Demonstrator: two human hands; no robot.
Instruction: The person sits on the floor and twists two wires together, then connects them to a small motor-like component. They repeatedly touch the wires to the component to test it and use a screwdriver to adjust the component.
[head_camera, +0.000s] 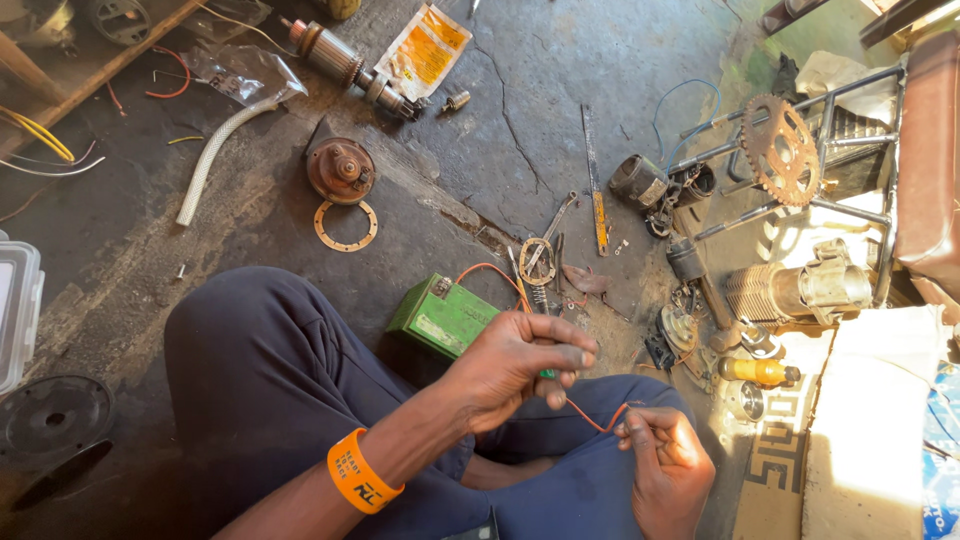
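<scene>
L hand (520, 365) pinches a small green-handled tool (546, 373) at the orange wire (590, 415); R hand (665, 455), near right, grips the wire end, pulling it taut btwn both. Wire runs far-left to the green battery (443, 316) on the cracked floor (520, 90), w/ pliers (548, 235) beyond.

Beyond the fingers, on the cracked concrete floor (560, 90), lies a rusty round motor housing (341, 170) with a flat ring gasket (346, 226) just beside it. Farther off rest a motor armature (350, 65) and a yellow plastic packet (424, 50). A ribbed white hose (212, 160) curves away to the far left of the fingers. To their right stand a finned engine cylinder (790, 290) and a yellow-handled tool (758, 372), with a rusty sprocket (779, 150) on a metal frame (860, 140) behind. A black disc (52, 418) lies well apart at the left.
</scene>
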